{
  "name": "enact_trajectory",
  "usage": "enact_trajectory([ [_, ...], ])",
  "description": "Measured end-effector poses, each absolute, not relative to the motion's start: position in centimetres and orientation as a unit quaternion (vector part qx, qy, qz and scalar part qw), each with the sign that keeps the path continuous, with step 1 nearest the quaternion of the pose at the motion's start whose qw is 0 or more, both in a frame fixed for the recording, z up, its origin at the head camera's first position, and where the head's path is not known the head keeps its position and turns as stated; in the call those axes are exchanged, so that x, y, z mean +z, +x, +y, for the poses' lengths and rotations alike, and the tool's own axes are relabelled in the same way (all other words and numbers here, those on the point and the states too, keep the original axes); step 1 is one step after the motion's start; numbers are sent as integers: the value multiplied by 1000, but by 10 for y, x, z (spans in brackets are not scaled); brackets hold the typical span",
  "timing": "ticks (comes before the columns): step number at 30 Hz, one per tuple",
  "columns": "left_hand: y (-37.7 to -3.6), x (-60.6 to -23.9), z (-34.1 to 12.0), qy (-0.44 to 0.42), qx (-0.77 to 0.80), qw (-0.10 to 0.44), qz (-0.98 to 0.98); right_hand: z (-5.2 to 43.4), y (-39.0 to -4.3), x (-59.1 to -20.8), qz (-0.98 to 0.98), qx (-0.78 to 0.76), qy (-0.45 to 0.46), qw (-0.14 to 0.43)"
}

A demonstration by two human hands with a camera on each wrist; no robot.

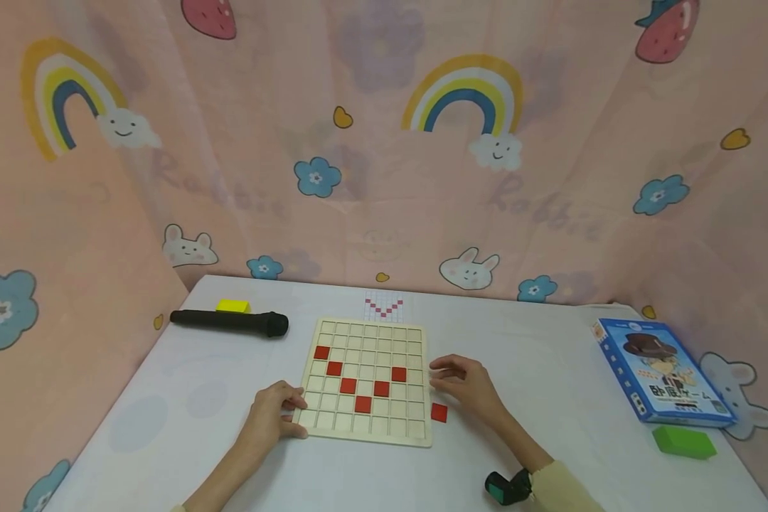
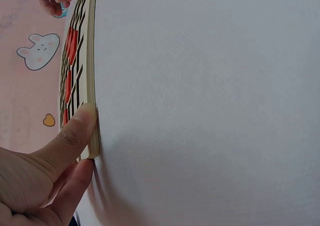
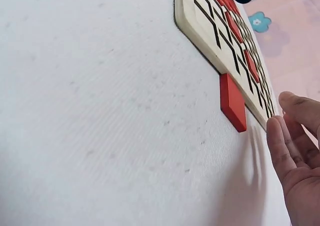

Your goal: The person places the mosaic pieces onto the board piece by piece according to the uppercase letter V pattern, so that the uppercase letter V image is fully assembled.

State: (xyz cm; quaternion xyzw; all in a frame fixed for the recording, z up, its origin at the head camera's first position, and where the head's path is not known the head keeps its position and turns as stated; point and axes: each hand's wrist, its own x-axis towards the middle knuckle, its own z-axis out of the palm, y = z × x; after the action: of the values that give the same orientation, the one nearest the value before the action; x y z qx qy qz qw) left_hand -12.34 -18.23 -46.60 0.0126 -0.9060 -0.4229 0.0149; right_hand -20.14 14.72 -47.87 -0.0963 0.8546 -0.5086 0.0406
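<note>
A cream grid board lies flat on the white table, with several red square tiles set in its cells in a V shape. At its near left corner my left hand holds the board, thumb on the front edge and fingers along the left side. My right hand hovers beside the board's right edge, fingers loosely bent and thumb apart from them, with nothing seen between them. Just below that hand, a loose red tile lies on the table against the board's right side.
Behind the board is a paper grid with a red V pattern. A black microphone and a yellow block lie back left. On the right are a blue box and a green block. A printed pink curtain surrounds the table.
</note>
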Motion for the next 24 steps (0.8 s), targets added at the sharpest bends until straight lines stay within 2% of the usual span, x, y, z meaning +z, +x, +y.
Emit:
enact_trajectory([
  [13, -125, -468, -183, 10, -416, 16, -909, 170, -180, -483, 858, -505, -82, 54],
  [24, -123, -466, -183, 11, -417, 12, -909, 183, -158, -483, 838, -522, -134, 82],
])
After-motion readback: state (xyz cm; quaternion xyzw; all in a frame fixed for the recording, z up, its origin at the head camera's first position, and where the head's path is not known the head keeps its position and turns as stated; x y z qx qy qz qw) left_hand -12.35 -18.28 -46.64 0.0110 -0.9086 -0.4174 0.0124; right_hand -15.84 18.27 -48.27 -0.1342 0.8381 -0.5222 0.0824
